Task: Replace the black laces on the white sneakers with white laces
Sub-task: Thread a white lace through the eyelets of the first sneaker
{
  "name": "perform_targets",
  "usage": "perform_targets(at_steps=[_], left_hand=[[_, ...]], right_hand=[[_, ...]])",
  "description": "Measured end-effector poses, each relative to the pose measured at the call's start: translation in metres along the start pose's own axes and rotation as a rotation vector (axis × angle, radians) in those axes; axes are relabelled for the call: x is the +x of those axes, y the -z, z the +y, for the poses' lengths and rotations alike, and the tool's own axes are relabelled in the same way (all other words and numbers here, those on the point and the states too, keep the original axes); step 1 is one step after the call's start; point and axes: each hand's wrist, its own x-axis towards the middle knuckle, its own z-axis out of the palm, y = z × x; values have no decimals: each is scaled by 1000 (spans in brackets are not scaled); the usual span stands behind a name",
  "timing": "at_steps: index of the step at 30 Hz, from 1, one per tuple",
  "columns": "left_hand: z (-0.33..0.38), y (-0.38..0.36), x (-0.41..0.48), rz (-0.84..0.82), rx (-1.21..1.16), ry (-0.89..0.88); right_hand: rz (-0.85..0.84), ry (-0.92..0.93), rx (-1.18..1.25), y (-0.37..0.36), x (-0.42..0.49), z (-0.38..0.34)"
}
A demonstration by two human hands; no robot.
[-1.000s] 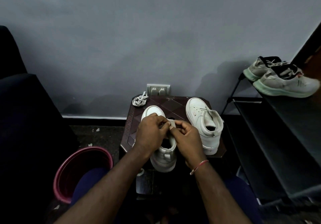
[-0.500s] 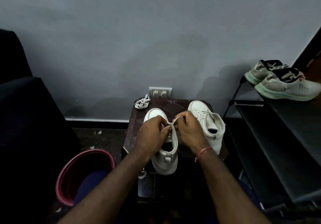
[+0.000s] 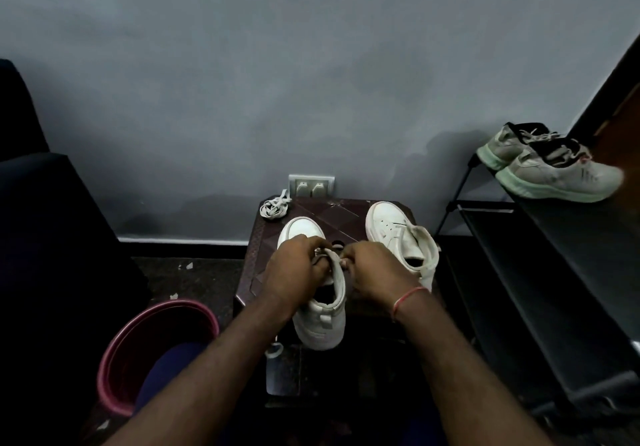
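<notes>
A white high-top sneaker (image 3: 320,321) stands on the small dark table (image 3: 332,215), toe toward the wall. My left hand (image 3: 294,269) and my right hand (image 3: 375,271) are both over its eyelet area, each pinching an end of a white lace (image 3: 329,255) at the top of the shoe. The fingers hide the eyelets. A second white sneaker (image 3: 401,238) stands to the right on the same table. A bundled white lace (image 3: 273,207) lies at the table's far left corner.
A red bucket (image 3: 138,335) sits on the floor at lower left. A black shoe rack (image 3: 561,272) on the right carries a pair of grey-green sneakers (image 3: 547,172). A wall socket (image 3: 311,186) sits behind the table. A dark seat fills the left side.
The hands drew apart slightly over the shoe, the right hand shifting right and pulling the lace across. The camera view dipped a little toward the wall.
</notes>
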Motion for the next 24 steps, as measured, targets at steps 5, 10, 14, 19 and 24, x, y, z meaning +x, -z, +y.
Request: perform_targets(at_steps=[5, 10, 14, 19, 24], left_hand=[[0, 1, -1, 45, 36, -16], [-1, 0, -2, 72, -55, -15], [-3, 0, 0, -10, -177, 25], [-4, 1, 1, -34, -194, 54], [-6, -2, 3, -47, -187, 65]], right_hand=[[271, -25, 664, 3, 3, -6], [313, -14, 1806, 23, -5, -15], [254, 54, 493, 5, 10, -4], [91, -6, 131, 4, 9, -11], [-40, -59, -77, 15, 11, -12]])
